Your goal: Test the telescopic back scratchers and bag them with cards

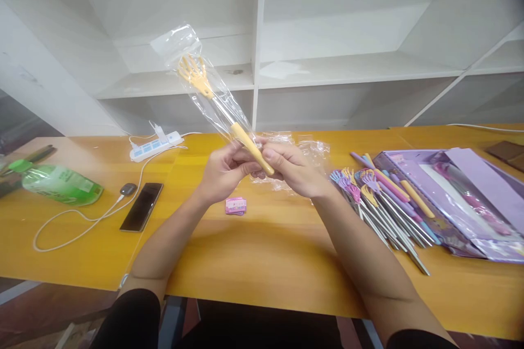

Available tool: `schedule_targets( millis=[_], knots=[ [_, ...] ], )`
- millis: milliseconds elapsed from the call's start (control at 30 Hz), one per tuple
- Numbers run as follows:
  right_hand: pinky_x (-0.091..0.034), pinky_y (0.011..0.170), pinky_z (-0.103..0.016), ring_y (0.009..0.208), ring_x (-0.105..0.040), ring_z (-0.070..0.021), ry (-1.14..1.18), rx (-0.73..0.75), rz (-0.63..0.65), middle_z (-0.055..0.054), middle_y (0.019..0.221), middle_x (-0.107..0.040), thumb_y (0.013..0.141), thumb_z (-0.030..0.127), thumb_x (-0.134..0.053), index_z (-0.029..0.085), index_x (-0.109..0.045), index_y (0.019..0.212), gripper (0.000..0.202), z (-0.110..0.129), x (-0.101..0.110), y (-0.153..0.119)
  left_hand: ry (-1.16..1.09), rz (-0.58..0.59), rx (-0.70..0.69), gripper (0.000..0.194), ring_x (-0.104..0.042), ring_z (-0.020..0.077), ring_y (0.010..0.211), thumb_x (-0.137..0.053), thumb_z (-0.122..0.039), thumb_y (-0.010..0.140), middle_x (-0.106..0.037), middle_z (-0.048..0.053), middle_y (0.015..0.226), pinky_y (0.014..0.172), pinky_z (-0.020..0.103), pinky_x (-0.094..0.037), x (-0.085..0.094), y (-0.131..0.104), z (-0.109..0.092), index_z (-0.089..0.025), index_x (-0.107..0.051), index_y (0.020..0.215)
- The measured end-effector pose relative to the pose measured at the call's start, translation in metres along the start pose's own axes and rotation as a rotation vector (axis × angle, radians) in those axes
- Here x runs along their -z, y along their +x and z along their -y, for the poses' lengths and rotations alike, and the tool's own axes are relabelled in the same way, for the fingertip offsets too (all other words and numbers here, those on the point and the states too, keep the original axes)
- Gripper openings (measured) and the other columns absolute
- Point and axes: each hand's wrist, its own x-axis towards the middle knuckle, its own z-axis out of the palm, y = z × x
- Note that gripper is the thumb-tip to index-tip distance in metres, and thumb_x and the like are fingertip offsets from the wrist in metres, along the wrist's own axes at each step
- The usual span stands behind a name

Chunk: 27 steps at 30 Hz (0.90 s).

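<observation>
A yellow back scratcher (241, 132) with a hand-shaped head and a metal rod lies inside a clear plastic bag (204, 109), tilted up to the left above the table. My left hand (223, 172) is closed on the bag beside the yellow handle. My right hand (292, 168) pinches the lower end of the handle, thumb on top. Behind my right hand, more clear plastic bags (313, 150) lie on the table. A small stack of pink cards (236, 206) sits below my hands.
Right of my hands lie several colourful back scratchers (380, 196) beside a purple box (462, 202). At left are a black phone (141, 207), a green bottle (61, 182), a white power strip (156, 146) and a cable. White shelves (360, 73) stand behind the table (245, 262).
</observation>
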Motion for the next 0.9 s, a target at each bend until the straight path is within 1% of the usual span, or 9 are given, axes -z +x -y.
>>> schedule_targets(
  millis=[200, 300, 400, 533, 600, 633, 700, 767, 900],
  knots=[
    [-0.046, 0.064, -0.027, 0.074, -0.053, -0.0130, 0.002, -0.019, -0.021, -0.001, 0.081, -0.061, 0.105, 0.064, -0.058, 0.021, -0.061, 0.082, 0.049, 0.000, -0.001, -0.002, 0.009, 0.015, -0.014, 0.046, -0.075, 0.0179, 0.072, -0.092, -0.040, 0.086, -0.080, 0.004, 0.083, 0.072, 0.030, -0.062, -0.001, 0.001, -0.002, -0.017, -0.074, 0.122],
    [-0.043, 0.063, -0.027, 0.074, -0.053, -0.0130, -0.006, -0.010, -0.017, -0.002, 0.081, -0.060, 0.108, 0.061, -0.055, 0.021, -0.061, 0.086, 0.046, 0.000, -0.002, -0.002, 0.019, 0.031, -0.022, 0.045, -0.075, 0.0177, 0.072, -0.090, -0.042, 0.089, -0.079, 0.005, 0.085, 0.073, 0.030, -0.062, 0.001, 0.002, 0.001, -0.017, -0.075, 0.122],
    [-0.038, 0.059, -0.026, 0.071, -0.050, -0.0117, -0.045, 0.010, 0.009, -0.002, 0.085, -0.059, 0.111, 0.059, -0.049, 0.020, -0.062, 0.089, 0.047, 0.001, 0.001, -0.003, 0.073, 0.033, -0.021, 0.047, -0.075, 0.0183, 0.076, -0.084, -0.046, 0.094, -0.080, 0.006, 0.090, 0.076, 0.030, -0.062, 0.004, 0.001, 0.003, -0.017, -0.075, 0.129],
    [-0.038, 0.064, -0.027, 0.071, -0.048, -0.0107, -0.259, 0.067, 0.019, -0.001, 0.089, -0.060, 0.114, 0.053, -0.043, 0.020, -0.062, 0.090, 0.045, 0.004, 0.009, -0.004, 0.176, 0.103, -0.024, 0.045, -0.078, 0.0208, 0.090, -0.073, -0.045, 0.103, -0.081, 0.010, 0.104, 0.088, 0.032, -0.062, 0.012, 0.000, -0.001, -0.018, -0.072, 0.139],
    [-0.037, 0.067, -0.027, 0.071, -0.047, -0.0109, -0.415, 0.112, -0.011, 0.001, 0.083, -0.057, 0.114, 0.050, -0.046, 0.020, -0.059, 0.087, 0.043, 0.007, 0.014, -0.003, 0.195, 0.138, -0.031, 0.042, -0.077, 0.0230, 0.102, -0.072, -0.044, 0.103, -0.080, 0.012, 0.116, 0.095, 0.034, -0.062, 0.018, 0.001, -0.006, -0.019, -0.074, 0.137],
    [-0.037, 0.067, -0.027, 0.070, -0.046, -0.0109, -0.476, 0.126, -0.025, 0.002, 0.079, -0.055, 0.113, 0.048, -0.049, 0.021, -0.058, 0.084, 0.041, 0.009, 0.015, -0.003, 0.194, 0.126, -0.048, 0.040, -0.077, 0.0236, 0.106, -0.072, -0.044, 0.103, -0.079, 0.012, 0.121, 0.097, 0.034, -0.062, 0.021, 0.002, -0.007, -0.019, -0.075, 0.134],
    [-0.036, 0.066, -0.027, 0.069, -0.047, -0.0105, -0.551, 0.123, -0.024, 0.004, 0.075, -0.054, 0.110, 0.046, -0.056, 0.021, -0.056, 0.081, 0.039, 0.012, 0.016, -0.002, 0.172, 0.036, -0.101, 0.036, -0.076, 0.0226, 0.107, -0.072, -0.045, 0.103, -0.079, 0.011, 0.120, 0.097, 0.033, -0.063, 0.027, 0.006, -0.010, -0.020, -0.078, 0.128],
    [-0.036, 0.066, -0.027, 0.068, -0.048, -0.0102, -0.589, 0.076, 0.021, 0.004, 0.075, -0.057, 0.109, 0.044, -0.059, 0.020, -0.059, 0.082, 0.036, 0.013, 0.015, 0.000, 0.101, -0.097, -0.152, 0.034, -0.077, 0.0204, 0.097, -0.073, -0.046, 0.102, -0.080, 0.010, 0.109, 0.089, 0.031, -0.064, 0.032, 0.011, -0.012, -0.020, -0.078, 0.123],
    [-0.036, 0.068, -0.027, 0.070, -0.052, -0.0103, -0.624, -0.068, 0.263, 0.002, 0.079, -0.064, 0.109, 0.039, -0.056, 0.018, -0.067, 0.087, 0.032, 0.007, 0.010, 0.004, -0.057, -0.329, -0.196, 0.033, -0.076, 0.0166, 0.077, -0.084, -0.047, 0.092, -0.078, 0.005, 0.091, 0.073, 0.027, -0.066, 0.040, 0.022, -0.017, -0.019, -0.076, 0.106]
  ],
)
